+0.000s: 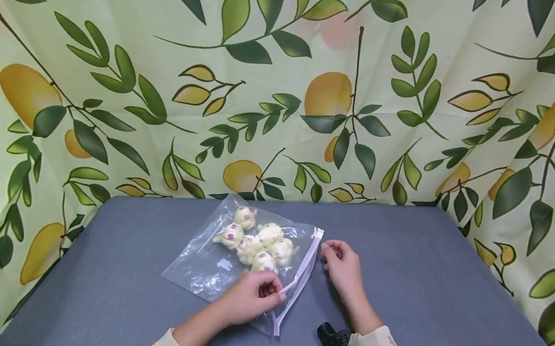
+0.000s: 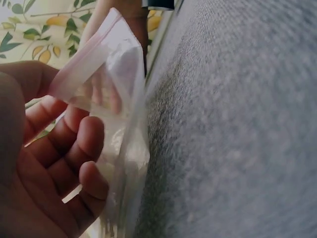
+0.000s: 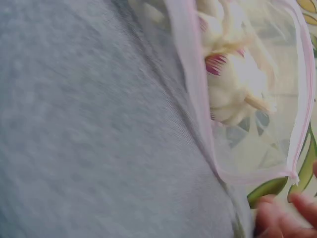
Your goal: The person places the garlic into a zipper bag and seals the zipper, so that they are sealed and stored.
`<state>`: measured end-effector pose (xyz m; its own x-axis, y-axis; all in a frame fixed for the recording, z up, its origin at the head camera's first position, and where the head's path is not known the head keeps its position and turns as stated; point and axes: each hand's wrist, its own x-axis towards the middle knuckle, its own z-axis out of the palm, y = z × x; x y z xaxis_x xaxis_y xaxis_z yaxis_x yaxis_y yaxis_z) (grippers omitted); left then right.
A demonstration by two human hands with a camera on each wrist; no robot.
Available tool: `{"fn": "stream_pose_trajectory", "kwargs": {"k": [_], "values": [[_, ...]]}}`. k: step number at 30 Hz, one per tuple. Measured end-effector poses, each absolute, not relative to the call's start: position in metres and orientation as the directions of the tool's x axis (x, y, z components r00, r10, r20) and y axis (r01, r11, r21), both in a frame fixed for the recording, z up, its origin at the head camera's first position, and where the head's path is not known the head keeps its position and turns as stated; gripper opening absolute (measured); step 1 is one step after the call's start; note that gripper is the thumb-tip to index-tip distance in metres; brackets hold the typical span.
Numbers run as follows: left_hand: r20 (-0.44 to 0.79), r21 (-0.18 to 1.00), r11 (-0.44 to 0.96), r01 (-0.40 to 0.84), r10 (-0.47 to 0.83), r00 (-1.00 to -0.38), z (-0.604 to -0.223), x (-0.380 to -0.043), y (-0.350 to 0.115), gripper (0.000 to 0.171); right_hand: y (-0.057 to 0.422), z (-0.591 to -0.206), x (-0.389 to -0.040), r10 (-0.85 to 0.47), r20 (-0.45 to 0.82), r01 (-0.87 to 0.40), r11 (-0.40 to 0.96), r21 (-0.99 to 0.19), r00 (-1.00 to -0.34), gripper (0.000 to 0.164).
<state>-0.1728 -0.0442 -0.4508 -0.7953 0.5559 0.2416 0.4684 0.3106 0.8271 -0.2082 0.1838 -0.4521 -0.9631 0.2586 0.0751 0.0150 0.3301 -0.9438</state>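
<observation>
A clear zip bag (image 1: pixel 193 252) with a pinkish-white zip edge lies on the grey table, holding several garlic bulbs (image 1: pixel 249 249) with purple marks. Between thumb and forefinger, my left hand (image 1: pixel 251 298) pinches the near part of the zip edge, lifting it a little in the left wrist view. The other fingers of that hand curl loosely. My right hand (image 1: pixel 346 270) is just beside the far right corner of the bag, fingers loosely bent and holding nothing. In the right wrist view the bag mouth gapes, garlic (image 3: pixel 233 84) shows inside, and the right fingertips (image 3: pixel 270 213) are close below the corner.
The grey cloth-covered table (image 1: pixel 423 309) spreads around the bag. A curtain (image 1: pixel 286 110) printed with leaves and yellow fruit hangs behind it and at the sides. Black wrist devices (image 1: pixel 333 337) sit under both wrists, near the table.
</observation>
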Motion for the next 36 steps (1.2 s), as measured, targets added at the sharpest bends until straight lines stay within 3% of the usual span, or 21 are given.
{"fn": "stream_pose_trajectory", "kwargs": {"k": [4,7,10,20,27,36], "values": [[0.208,0.804,0.327,0.496,0.627,-0.751,-0.451,-0.171,-0.042,0.01,0.187,-0.454,-0.206,0.195,-0.077,0.133,0.294,-0.947,-0.978,0.043],[0.173,0.786,0.35,0.51,0.668,-0.724,-0.45,-0.169,-0.041,0.01,0.188,-0.456,-0.204,0.138,-0.119,0.159,0.336,-0.928,-0.983,0.037],[0.122,0.762,0.387,0.519,0.702,-0.702,-0.448,-0.166,-0.04,0.01,0.189,-0.458,-0.203,0.106,-0.118,0.15,0.389,-0.909,-0.987,0.026],[0.003,0.614,0.534,0.582,0.735,-0.678,-0.44,-0.157,-0.034,0.021,0.189,-0.461,-0.205,0.081,-0.02,0.062,0.557,-0.828,-0.996,0.028],[-0.055,0.75,0.521,0.407,0.662,-0.747,-0.445,-0.163,-0.033,0.036,0.19,-0.459,-0.206,0.07,-0.026,0.061,0.555,-0.83,-0.997,0.02],[-0.158,0.91,0.406,0.085,0.528,-0.834,-0.448,-0.172,-0.033,0.037,0.195,-0.461,-0.21,0.067,-0.108,0.124,0.34,-0.932,-0.992,0.015]]}}
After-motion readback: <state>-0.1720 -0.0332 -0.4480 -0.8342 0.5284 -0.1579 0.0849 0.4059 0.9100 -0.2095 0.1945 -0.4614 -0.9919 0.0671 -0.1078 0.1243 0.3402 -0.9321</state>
